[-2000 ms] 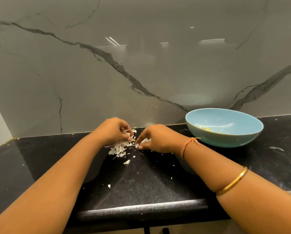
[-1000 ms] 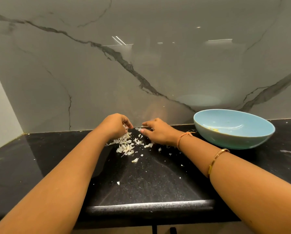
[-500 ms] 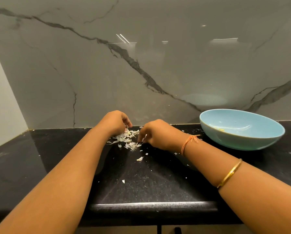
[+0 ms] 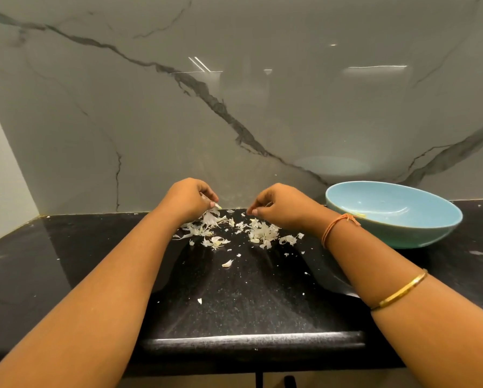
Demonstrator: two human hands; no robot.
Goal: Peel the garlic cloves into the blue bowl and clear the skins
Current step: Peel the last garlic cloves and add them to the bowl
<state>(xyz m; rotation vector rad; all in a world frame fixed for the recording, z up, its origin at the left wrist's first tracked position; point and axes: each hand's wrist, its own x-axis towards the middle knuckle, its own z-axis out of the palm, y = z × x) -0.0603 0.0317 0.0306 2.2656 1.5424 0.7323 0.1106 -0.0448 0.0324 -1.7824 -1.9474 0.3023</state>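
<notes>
- Left hand: grip clamped, thumb and fingertips pinching a tuft of garlic skins, the tuft trailing down onto the black worktop.
- Right hand: grip drawn together, fingers curled and tips meeting just above the worktop. Holds a thin pale sliver of skin inside the curl.
- Under and between both hands: the rest of the skins in two loose heaps, one below each hand, with small flakes scattered in the gap.
- Nearer the front edge: one curled skin piece lying apart from the heaps, with tiny crumbs dotted further forward.
- On the right wrist: an orange thread. Further up the same forearm, a gold bangle.
- Right of that wrist: the blue bowl, upright on the worktop, close to the wall and apart from the heaps.
- Inside the bowl, by its near-left wall: a small yellowish bit, partly hidden by the thread. Cannot tell whether a clove.
- Behind everything: a glossy grey marble wall with dark veins, carrying a faint reflection of the bowl.
</notes>
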